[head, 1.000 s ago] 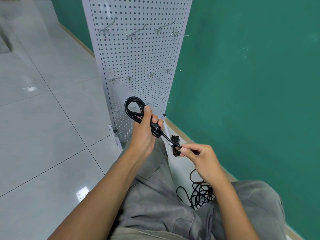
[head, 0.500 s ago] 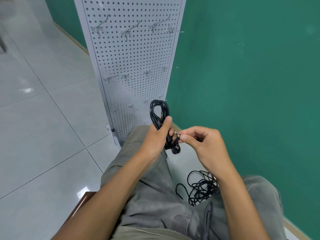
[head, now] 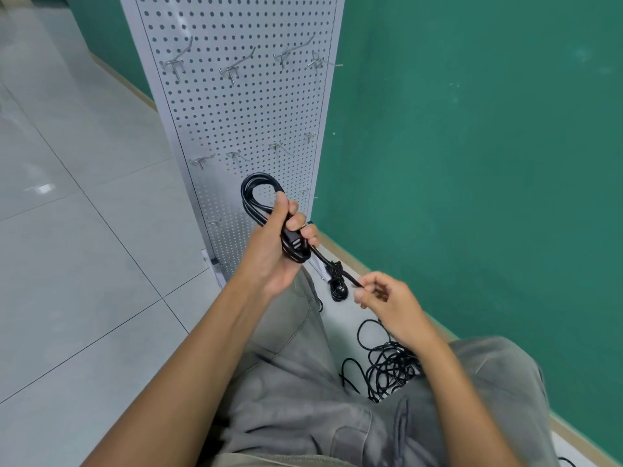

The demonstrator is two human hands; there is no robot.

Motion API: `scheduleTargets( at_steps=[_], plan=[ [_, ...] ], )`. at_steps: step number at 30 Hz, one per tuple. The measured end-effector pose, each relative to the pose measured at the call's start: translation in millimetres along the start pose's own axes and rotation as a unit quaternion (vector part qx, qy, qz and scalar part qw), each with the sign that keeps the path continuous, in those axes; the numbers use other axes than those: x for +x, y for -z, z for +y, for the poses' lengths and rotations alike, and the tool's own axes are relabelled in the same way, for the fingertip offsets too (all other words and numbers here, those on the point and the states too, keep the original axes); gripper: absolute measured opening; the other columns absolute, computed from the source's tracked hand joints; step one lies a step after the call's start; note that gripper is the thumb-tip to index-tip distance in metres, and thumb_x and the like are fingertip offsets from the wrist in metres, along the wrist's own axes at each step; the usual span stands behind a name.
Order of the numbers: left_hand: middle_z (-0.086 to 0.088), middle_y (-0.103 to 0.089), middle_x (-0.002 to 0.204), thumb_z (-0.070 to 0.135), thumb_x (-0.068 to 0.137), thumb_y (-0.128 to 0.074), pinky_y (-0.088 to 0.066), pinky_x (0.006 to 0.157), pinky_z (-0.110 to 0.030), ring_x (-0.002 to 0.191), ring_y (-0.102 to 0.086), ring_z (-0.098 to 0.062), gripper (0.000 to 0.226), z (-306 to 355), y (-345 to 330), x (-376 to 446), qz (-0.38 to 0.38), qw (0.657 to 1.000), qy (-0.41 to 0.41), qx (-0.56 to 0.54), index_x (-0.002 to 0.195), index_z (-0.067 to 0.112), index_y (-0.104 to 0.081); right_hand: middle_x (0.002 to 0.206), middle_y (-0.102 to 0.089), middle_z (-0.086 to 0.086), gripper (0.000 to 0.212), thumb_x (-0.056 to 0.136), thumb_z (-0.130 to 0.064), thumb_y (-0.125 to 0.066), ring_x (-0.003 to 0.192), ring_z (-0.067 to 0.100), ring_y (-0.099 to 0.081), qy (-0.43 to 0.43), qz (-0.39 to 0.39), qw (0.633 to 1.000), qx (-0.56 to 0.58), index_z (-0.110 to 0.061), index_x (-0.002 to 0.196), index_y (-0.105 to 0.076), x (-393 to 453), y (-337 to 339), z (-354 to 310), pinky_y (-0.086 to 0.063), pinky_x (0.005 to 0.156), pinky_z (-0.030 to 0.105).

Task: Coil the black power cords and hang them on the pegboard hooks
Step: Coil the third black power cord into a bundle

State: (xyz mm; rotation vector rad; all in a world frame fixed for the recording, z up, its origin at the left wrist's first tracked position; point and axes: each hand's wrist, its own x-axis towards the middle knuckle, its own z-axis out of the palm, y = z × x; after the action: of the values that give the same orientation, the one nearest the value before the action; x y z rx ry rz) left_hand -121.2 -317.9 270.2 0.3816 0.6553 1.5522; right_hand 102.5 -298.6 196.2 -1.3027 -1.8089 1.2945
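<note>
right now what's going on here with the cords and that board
A seated person is coiling a black power cord. The left hand grips the coiled loops together with a plug, while the right hand pinches the cord's loose tail, stretched between the hands. More cords lie in a tangled pile on the floor between the knees. The white pegboard stands ahead against the green wall; its metal hooks hold nothing yet.

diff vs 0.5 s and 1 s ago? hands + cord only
The right hand drew away from the left hand, down and right, pulling the black power cord's loose tail taut again; half a second ago both hands met. The left hand keeps gripping the coil; the tangled black cords lie unmoved.
</note>
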Motion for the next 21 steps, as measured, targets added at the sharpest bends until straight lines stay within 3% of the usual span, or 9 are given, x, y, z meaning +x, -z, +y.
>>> scheduleTargets(
  at_steps=[3,6,9,11,15,18,21],
  plan=[
    [0.008,-0.039,0.061,0.043,0.108,-0.041,-0.047,0.058,-0.022,0.056,-0.045,-0.01,0.036,8.3,-12.1,7.6,-0.011,0.999,-0.007,0.034,0.081,0.02,-0.047,0.089,-0.071,-0.006,0.012,0.095,-0.021,-0.071,0.089,0.011,-0.064,-0.05,-0.057,0.989,-0.126,-0.013,0.088,-0.067,7.5,6.8,36.4,-0.048,0.085,0.026],
    [0.008,-0.038,0.062,0.043,0.107,-0.043,-0.045,0.059,-0.023,0.055,-0.045,-0.011,0.035,8.9,-26.4,15.1,-0.02,0.998,0.001,0.065,0.081,0.02,-0.045,0.089,-0.069,-0.002,0.014,0.098,-0.019,-0.066,0.084,0.019,-0.059,-0.091,-0.032,0.977,-0.19,-0.012,0.087,-0.062,16.9,22.3,64.6,-0.045,0.078,0.03],
    [0.007,-0.039,0.062,0.043,0.107,-0.046,-0.045,0.058,-0.023,0.055,-0.046,-0.012,0.034,4.0,-37.1,23.7,-0.024,0.995,0.017,0.093,0.082,0.02,-0.046,0.077,-0.067,-0.004,0.017,0.097,-0.016,-0.066,0.074,0.023,-0.057,-0.117,0.065,0.972,-0.195,-0.013,0.081,-0.06,28.0,41.1,74.0,-0.045,0.071,0.033],
    [0.006,-0.039,0.062,0.041,0.107,-0.048,-0.045,0.056,-0.023,0.054,-0.047,-0.013,0.034,0.4,-43.4,29.8,-0.028,0.993,0.033,0.111,0.081,0.019,-0.047,0.077,-0.072,-0.003,0.019,0.098,-0.014,-0.064,0.079,0.027,-0.066,-0.117,0.135,0.971,-0.16,-0.013,0.079,-0.063,34.8,56.8,68.2,-0.056,0.079,0.041],
    [0.007,-0.041,0.062,0.042,0.105,-0.051,-0.044,0.054,-0.023,0.053,-0.048,-0.014,0.034,-11.6,-58.7,41.0,-0.047,0.982,0.068,0.167,0.08,0.02,-0.047,0.084,-0.074,0.005,0.021,0.099,-0.008,-0.061,0.091,0.033,-0.071,-0.088,0.261,0.957,-0.091,-0.013,0.08,-0.067,41.3,98.3,36.5,-0.058,0.087,0.054],
    [0.006,-0.043,0.062,0.041,0.106,-0.052,-0.045,0.055,-0.025,0.055,-0.048,-0.016,0.033,-23.5,-76.2,45.3,-0.067,0.978,0.082,0.182,0.081,0.019,-0.048,0.079,-0.071,0.002,0.029,0.1,-0.002,-0.056,0.087,0.031,-0.071,-0.044,0.333,0.941,-0.052,-0.016,0.076,-0.062,43.6,132.9,-1.1,-0.059,0.085,0.054],
    [0.005,-0.042,0.063,0.039,0.106,-0.052,-0.045,0.056,-0.025,0.055,-0.049,-0.016,0.033,-31.2,-103.0,47.0,-0.085,0.978,0.082,0.172,0.081,0.018,-0.048,0.077,-0.067,0.001,0.023,0.101,0.003,-0.048,0.078,0.022,-0.066,0.019,0.395,0.918,-0.036,-0.007,0.088,-0.065,45.1,173.2,-54.7,-0.061,0.077,0.042]
  ],
)
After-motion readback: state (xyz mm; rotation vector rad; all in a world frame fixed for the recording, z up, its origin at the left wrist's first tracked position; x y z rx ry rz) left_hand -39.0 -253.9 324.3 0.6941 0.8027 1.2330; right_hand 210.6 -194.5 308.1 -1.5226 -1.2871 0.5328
